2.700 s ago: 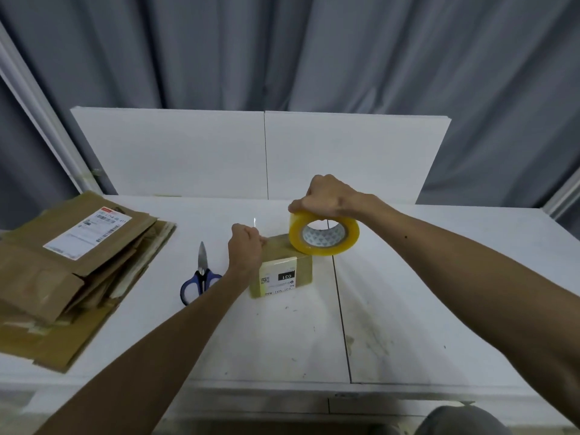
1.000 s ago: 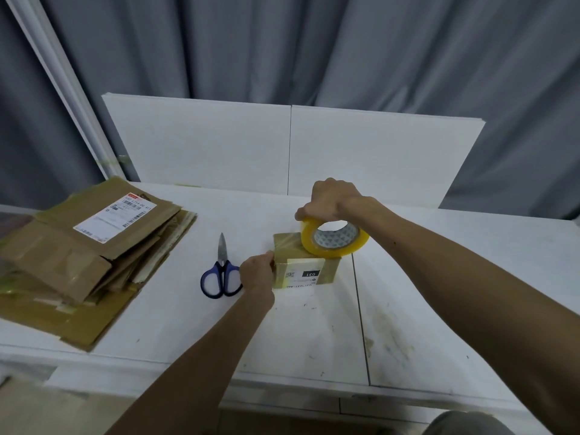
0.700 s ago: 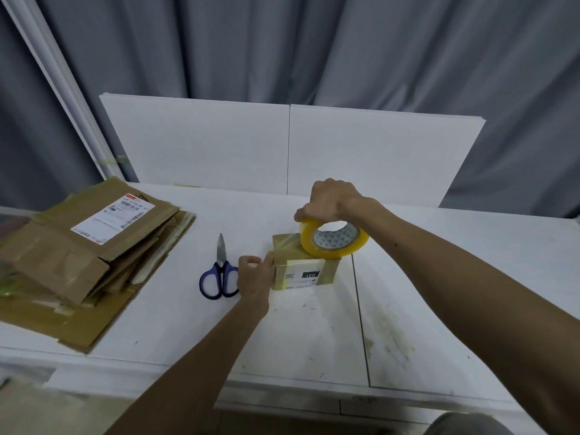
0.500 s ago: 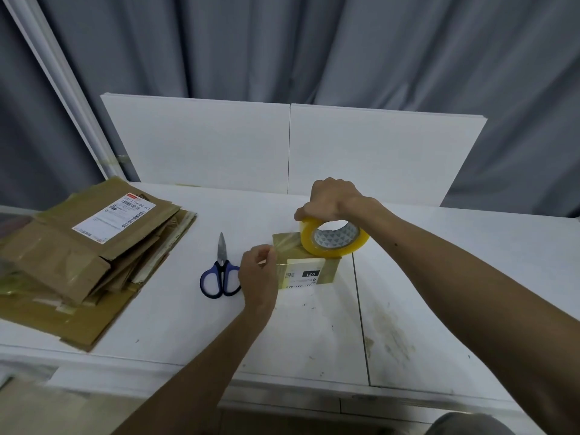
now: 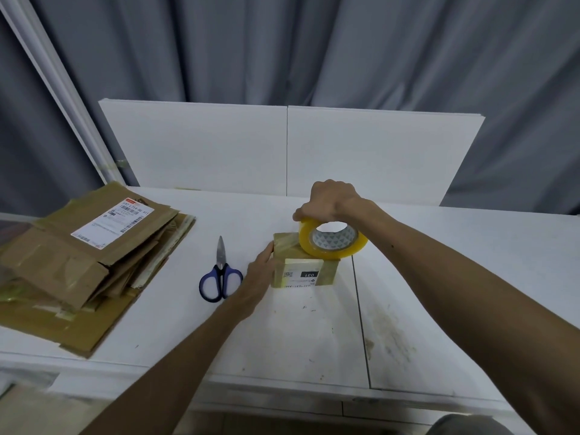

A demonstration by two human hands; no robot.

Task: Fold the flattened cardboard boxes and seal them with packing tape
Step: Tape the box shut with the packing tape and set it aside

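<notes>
Sealing is in hand: the right hand [image 5: 332,200] grips the tape roll [image 5: 333,247] atop the small box [image 5: 303,273] on the table [image 5: 298,334], the left hand [image 5: 259,273] presses flat-fingered against its left side, and next the strip probably needs cutting with the scissors [image 5: 220,274] just beside

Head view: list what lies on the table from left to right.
stack of flattened cardboard boxes → scissors → left hand → small box. The tape roll, gripped by the right hand, overlaps the box, so it is left out.
</notes>
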